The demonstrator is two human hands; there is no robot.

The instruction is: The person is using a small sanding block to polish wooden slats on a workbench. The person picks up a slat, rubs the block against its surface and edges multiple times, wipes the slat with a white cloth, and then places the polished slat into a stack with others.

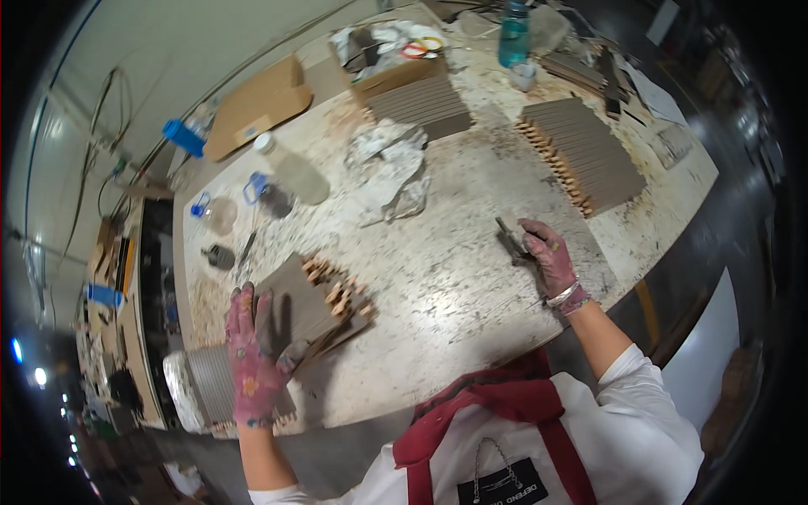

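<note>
My left hand (254, 362), in a pink patterned glove, lies with its fingers stretched out along the left side of a stack of grey-brown strips (295, 299). Its thumb reaches the stack's near edge. Pale orange-brown wooden tips (341, 296) stick out unevenly from the stack's right side. My right hand (551, 265), also in a pink glove, is closed over the bare right part of the worktable (454, 286). Between its thumb and fingers is a small, dark grey flat piece (510, 237), whose exact kind I cannot make out.
Grey strips with wooden tips lie in rows at the right (589, 151) and back (421, 109). Crumpled plastic (391, 164) lies mid-table. A cloudy bottle (295, 172) and blue-capped bottle (220, 215) stand left. Behind are a cardboard box (396, 82) and teal bottle (513, 38).
</note>
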